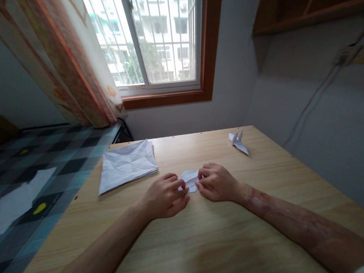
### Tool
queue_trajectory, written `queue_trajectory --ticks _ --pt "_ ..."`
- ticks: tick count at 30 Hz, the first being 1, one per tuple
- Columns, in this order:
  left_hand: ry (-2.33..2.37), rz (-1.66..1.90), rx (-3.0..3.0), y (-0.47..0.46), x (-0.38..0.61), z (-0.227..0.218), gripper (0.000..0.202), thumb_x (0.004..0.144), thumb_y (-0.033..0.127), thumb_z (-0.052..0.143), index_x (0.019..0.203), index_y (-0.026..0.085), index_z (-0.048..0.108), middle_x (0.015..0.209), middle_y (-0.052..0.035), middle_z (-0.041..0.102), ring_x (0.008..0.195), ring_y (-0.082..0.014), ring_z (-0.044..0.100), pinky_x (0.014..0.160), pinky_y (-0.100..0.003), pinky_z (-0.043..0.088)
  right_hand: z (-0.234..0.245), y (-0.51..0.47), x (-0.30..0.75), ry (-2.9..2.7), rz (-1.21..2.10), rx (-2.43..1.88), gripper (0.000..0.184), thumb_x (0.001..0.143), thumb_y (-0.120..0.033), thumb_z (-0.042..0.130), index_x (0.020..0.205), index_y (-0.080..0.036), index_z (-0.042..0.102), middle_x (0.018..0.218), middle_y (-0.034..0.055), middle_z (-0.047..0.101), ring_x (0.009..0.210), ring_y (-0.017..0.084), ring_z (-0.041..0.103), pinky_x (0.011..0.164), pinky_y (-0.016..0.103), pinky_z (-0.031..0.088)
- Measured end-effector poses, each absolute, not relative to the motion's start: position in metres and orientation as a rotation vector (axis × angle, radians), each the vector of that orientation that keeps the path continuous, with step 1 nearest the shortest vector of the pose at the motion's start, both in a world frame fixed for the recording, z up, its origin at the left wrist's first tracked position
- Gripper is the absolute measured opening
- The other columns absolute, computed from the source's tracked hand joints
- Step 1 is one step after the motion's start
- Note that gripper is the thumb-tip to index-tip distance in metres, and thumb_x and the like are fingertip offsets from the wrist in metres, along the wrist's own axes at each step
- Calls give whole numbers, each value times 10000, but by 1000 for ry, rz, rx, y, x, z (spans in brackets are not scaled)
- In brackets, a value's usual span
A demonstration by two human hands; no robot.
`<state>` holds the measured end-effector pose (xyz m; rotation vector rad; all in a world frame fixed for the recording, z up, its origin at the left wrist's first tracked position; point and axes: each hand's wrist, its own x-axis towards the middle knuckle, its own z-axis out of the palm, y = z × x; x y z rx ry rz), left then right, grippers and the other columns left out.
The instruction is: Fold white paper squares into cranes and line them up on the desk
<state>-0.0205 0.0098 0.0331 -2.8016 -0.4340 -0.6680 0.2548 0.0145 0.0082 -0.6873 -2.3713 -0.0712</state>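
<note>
Two bare forearms reach over the wooden counter [208,242]; the left hand [163,196] and right hand [216,182] pinch a small folded paper [189,180] between them mid-counter. A paper stack [126,165] lies near the left edge, a paper crane [238,142] at the far right corner. No writing shows.

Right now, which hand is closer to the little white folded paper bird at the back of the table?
The right hand. The small white folded paper bird sits beyond it, slightly to its right; the left hand is farther off.

text: none legible | labels: none | numbers: none | signs: none
</note>
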Motion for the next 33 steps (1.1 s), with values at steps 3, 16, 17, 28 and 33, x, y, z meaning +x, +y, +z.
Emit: queue_trajectory --ticks 3,16,17,28,33 --pt "-452 -671 -2829 10 -20 33 157 1046 304 650 1094 216 770 966 -53 766 839 -223 727 904 -422 596 6 16 254 -2263 89 -725 217 974 -172 692 765 -229 668 951 62 729 851 219 629 805 383 517" --pt "-555 -612 -3163 18 -22 32 292 1092 231 590 1345 249 733 1331 -83 797 1220 -267 742 1102 -436 570 -8 35 257 -2161 292 -966 186 965 -222 837 1139 -225 770 1132 90 747 1097 285 668 990 447 536" --pt "-572 -666 -3155 20 -22 30 249 1095 237 602 1290 256 758 1311 -69 807 1200 -255 750 1094 -425 570 -8 35 257 -2157 310 -967 172 958 -220 847 1112 -226 771 1109 82 745 1077 278 666 969 434 533" --pt "-941 -852 -2940 25 -24 20 149 1067 310 691 957 242 764 1392 -79 751 1208 -278 736 1069 -470 571 -5 32 257 -2194 274 -945 173 975 -207 824 1115 -238 725 1094 63 750 1063 270 677 954 417 517" --pt "-931 -836 -3034 27 -23 19 134 1087 292 651 1010 231 742 1335 -83 797 1185 -248 759 1056 -427 584 -6 30 257 -2256 159 -889 67 1018 -227 787 1078 -254 772 1100 65 775 1061 264 684 957 420 521"
